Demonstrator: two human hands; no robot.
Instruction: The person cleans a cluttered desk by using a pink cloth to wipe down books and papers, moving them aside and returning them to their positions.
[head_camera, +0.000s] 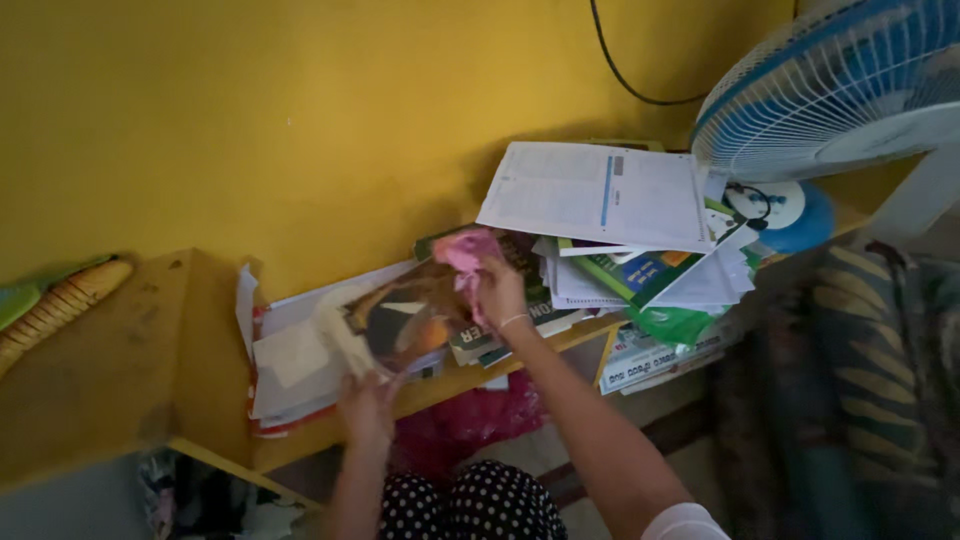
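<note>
Head view, looking down at a yellow-painted wooden shelf (130, 370) set against a yellow wall (330, 110). The right hand (500, 292) is raised over the shelf, its grip clenched on a crumpled pink cloth (466, 252), which bunches out above the fingers and rests against the top of a glossy dark-covered magazine with orange and white patches (405, 320). A thin pale band circles the right wrist. The left hand (366, 405) sits lower, at the shelf's front edge, its grip grasping the near corner of that magazine and tilting it up off a loose pile of white papers with a red-edged folder beneath (295, 375). The magazine lies between the two hands, near the middle of the shelf. To the right, a messy stack of books and booklets with green and blue covers (640, 275) overhangs the shelf edge; a large white printed sheet (590, 195) lies on top of it. A blue-and-white electric fan with wire guard (840, 85) stands at the far right, a black cable (625, 75) running up the wall just beside it. At the left edge lies a yellow ribbed toy (60, 300). Below the shelf, a red-pink plastic bag (470, 420) shows near black polka-dot fabric (480, 505) on the person's lap.
</note>
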